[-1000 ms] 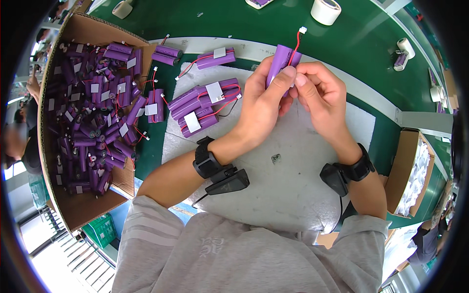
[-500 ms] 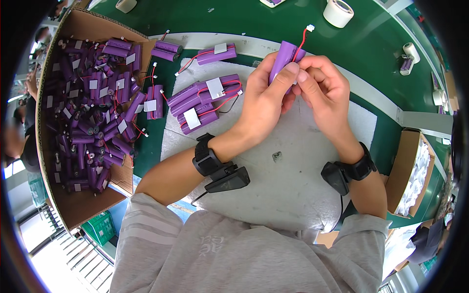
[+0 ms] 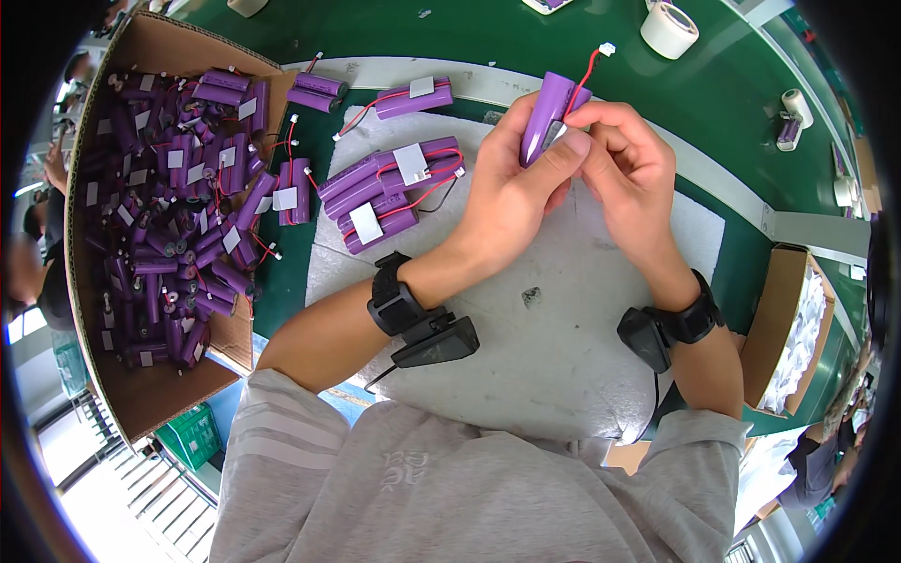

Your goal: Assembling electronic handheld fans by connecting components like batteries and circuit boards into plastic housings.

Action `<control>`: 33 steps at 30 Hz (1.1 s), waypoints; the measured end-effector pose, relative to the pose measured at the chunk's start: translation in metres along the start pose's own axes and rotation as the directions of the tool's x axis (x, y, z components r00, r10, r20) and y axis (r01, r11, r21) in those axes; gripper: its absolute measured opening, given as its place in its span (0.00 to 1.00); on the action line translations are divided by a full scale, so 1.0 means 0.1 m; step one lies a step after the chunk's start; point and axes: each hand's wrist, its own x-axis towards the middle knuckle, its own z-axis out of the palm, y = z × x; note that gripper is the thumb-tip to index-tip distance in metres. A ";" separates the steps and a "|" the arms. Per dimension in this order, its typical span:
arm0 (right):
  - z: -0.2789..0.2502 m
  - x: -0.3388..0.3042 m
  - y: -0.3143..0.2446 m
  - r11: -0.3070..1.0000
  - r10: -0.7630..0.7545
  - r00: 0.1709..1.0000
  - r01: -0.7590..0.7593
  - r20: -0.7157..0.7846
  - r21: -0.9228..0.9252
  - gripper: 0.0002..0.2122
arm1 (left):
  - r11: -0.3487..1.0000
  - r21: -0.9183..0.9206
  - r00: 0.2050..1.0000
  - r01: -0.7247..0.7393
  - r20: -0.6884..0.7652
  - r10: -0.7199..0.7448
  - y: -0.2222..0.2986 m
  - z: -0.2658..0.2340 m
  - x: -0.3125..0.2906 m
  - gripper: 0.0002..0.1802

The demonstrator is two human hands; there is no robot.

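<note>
While both hands are raised above the grey mat (image 3: 563, 347), the left hand (image 3: 511, 192) is wrapped around a purple battery pack (image 3: 547, 113) and the right hand (image 3: 631, 169) pinches its lower end between thumb and fingertips. A red wire (image 3: 584, 75) with a white plug sticks up from the pack. More purple packs (image 3: 389, 188) lie just left on the mat, and a cardboard box (image 3: 141, 394) full of them sits further left.

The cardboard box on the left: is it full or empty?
Nearly full. The box holds a deep heap of purple battery packs; only a strip of its cardboard floor shows at the near end.
</note>
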 end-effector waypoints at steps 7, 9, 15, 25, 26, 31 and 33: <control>0.03 0.01 -0.03 1.000 -0.001 1.000 0.001 -0.012 -0.001 0.07 | 1.000 0.017 1.000 0.015 0.006 -0.016 0.02 -0.01 0.00 0.19; 0.04 0.01 -0.04 0.999 0.012 1.000 -0.011 -0.021 0.030 0.07 | 0.999 -0.035 1.000 0.018 0.001 -0.018 0.01 -0.01 0.01 0.18; 0.03 0.01 -0.04 0.999 0.014 1.000 -0.014 -0.015 0.039 0.07 | 1.000 -0.022 1.000 0.009 -0.011 -0.009 0.01 0.00 0.01 0.17; 0.02 -0.01 -0.05 0.994 0.032 0.998 -0.027 -0.049 0.110 0.07 | 0.998 0.050 0.999 0.040 -0.008 -0.040 0.05 0.02 -0.01 0.16; 0.01 -0.01 -0.05 0.985 0.038 0.998 -0.029 -0.049 0.172 0.07 | 0.998 0.049 0.999 0.040 -0.008 -0.039 0.05 0.02 -0.01 0.16; 0.01 -0.01 -0.04 0.997 0.030 0.991 -0.020 -0.129 0.077 0.07 | 0.999 0.022 0.998 0.048 0.026 -0.048 0.05 0.02 -0.02 0.18; 0.04 0.00 -0.03 0.999 0.038 0.978 -0.038 -0.204 0.002 0.09 | 0.999 0.005 0.999 0.042 0.025 -0.043 0.05 0.03 -0.02 0.20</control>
